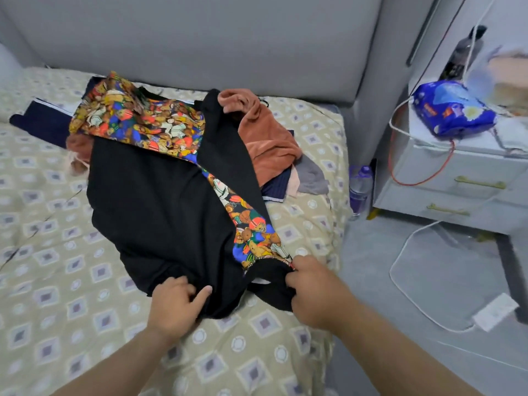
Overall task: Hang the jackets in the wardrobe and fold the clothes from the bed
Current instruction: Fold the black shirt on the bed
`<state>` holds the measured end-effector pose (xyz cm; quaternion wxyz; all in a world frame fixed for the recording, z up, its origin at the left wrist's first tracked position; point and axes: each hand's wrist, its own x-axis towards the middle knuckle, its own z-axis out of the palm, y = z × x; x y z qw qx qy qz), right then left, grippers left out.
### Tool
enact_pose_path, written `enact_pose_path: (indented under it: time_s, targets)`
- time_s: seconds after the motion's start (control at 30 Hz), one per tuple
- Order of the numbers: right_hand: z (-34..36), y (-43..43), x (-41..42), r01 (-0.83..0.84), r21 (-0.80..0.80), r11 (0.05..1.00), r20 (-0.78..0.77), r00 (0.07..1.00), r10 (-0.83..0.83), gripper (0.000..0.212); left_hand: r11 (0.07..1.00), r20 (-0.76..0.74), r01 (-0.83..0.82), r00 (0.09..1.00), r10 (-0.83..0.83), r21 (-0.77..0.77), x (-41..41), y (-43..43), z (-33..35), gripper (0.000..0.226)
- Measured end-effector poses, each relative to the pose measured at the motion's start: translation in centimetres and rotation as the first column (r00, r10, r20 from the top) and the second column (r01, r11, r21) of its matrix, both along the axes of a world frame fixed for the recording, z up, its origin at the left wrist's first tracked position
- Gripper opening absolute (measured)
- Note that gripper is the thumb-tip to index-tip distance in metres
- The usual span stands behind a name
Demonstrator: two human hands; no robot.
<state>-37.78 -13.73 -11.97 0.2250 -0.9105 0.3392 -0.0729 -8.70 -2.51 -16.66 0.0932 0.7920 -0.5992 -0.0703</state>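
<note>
**Both hands on the black garment at the edge of the bed**

So the bed with its beige diamond-pattern cover fills most of the view, grey headboard behind it. Both bare forearms reach in from the bottom, angled up toward the middle. Spread across the bed is a big black garment with a colourful cartoon-print lining, and its near hem sits right under the hands. The left hand lies palm-down on the lower edge, fingers curled and pinching a fold of the black fabric, thumb sticking out to the right. The right hand is closed around the bunched corner, right where the printed strip ends. Behind the garment there's a rust-orange top piled on some darker clothes. Off to the right: white nightstand, blue packet on top, purple water bottle on the floor beside the bed
</note>
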Motion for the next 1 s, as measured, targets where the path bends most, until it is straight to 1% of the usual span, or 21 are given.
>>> enact_pose_path:
  time_s: [0.07,0.1,0.13,0.17,0.2,0.27,0.33,0.4,0.43,0.5,0.53,0.6,0.63,0.7,0.73,0.8,0.87,0.93,0.97,1.0]
  targets:
    - [0.2,0.4,0.5,0.057,-0.054,0.997,-0.041,0.997,-0.060,0.022,0.997,0.047,0.058,0.997,-0.055,-0.058,0.4,0.1,-0.8,0.053]
    - [0.4,0.8,0.7,0.093,-0.044,0.995,-0.095,0.991,-0.097,0.029,0.994,0.050,0.072,0.996,-0.068,-0.081,0.5,0.2,-1.1,0.053]
    - [0.8,1.5,1.0,0.122,-0.034,0.992,-0.133,0.983,-0.126,0.030,0.991,0.044,0.083,0.996,-0.079,-0.104,0.6,0.3,-1.3,0.053]
    - [1.2,2.4,1.4,0.150,-0.035,0.988,-0.144,0.978,-0.153,0.026,0.988,0.027,0.088,0.996,-0.085,-0.125,0.6,0.4,-1.4,0.052]
    - [1.7,3.4,1.6,0.170,-0.040,0.985,-0.132,0.976,-0.173,0.023,0.986,-0.001,0.086,0.996,-0.087,-0.140,0.5,0.6,-1.2,0.051]
    - [2.5,5.3,2.3,0.192,-0.016,0.981,-0.091,0.977,-0.193,0.026,0.986,-0.082,0.072,0.993,-0.085,-0.150,0.7,1.0,-0.5,0.054]
    - [3.6,7.1,2.9,0.248,0.016,0.969,-0.067,0.967,-0.247,0.030,0.995,-0.202,0.044,0.977,-0.063,-0.095,1.5,1.3,0.2,0.058]
    - [5.0,9.3,3.4,0.376,0.044,0.925,-0.019,0.926,-0.376,0.034,0.999,-0.334,0.035,0.942,-0.046,-0.037,2.8,2.8,1.6,0.051]
    - [5.6,10.6,3.9,0.446,0.069,0.893,0.006,0.895,-0.447,0.036,0.999,-0.369,0.036,0.928,-0.048,-0.039,3.5,4.0,2.6,0.046]
    - [6.7,13.4,5.4,0.541,0.123,0.832,0.019,0.837,-0.547,0.035,0.997,-0.395,0.029,0.917,-0.053,-0.067,5.2,6.9,4.8,0.042]
    - [7.1,14.9,6.2,0.562,0.150,0.813,0.013,0.822,-0.570,0.038,0.997,-0.397,0.014,0.917,-0.043,-0.074,6.3,8.4,5.8,0.041]
    - [7.6,17.4,7.7,0.549,0.178,0.816,-0.010,0.831,-0.557,0.053,0.995,-0.419,-0.058,0.908,0.019,-0.080,8.4,11.8,7.0,0.040]
    - [7.7,18.5,8.3,0.518,0.181,0.836,-0.023,0.852,-0.522,0.053,0.992,-0.434,-0.098,0.899,0.056,-0.075,9.4,13.2,7.4,0.039]
    - [7.4,20.8,9.4,0.453,0.161,0.877,-0.067,0.892,-0.448,0.022,0.986,-0.475,-0.160,0.872,0.117,-0.051,11.2,16.0,7.8,0.040]
    - [7.2,21.6,9.7,0.438,0.150,0.887,-0.087,0.899,-0.429,0.023,0.982,-0.501,-0.179,0.856,0.126,-0.057,11.7,17.1,7.8,0.042]
    - [6.2,23.9,10.3,0.432,0.163,0.887,-0.079,0.902,-0.425,0.034,0.976,-0.551,-0.210,0.821,0.148,-0.051,13.1,19.9,8.0,0.047]
    - [5.4,26.0,10.5,0.427,0.202,0.881,0.004,0.900,-0.436,0.031,0.966,-0.619,-0.252,0.768,0.166,-0.053,14.7,22.3,7.9,0.048]
    - [5.1,27.9,10.8,0.442,0.228,0.867,0.043,0.885,-0.463,0.027,0.939,-0.725,-0.345,0.650,0.228,-0.015,16.0,24.0,7.8,0.049]
    - [5.1,28.6,11.1,0.455,0.240,0.858,0.059,0.875,-0.480,0.026,0.908,-0.795,-0.419,0.556,0.242,-0.017,16.3,24.7,7.9,0.044]
    - [5.1,29.4,11.5,0.462,0.240,0.854,0.086,0.866,-0.492,0.028,0.856,-0.878,-0.517,0.398,0.265,0.024,16.4,25.2,7.9,0.036]
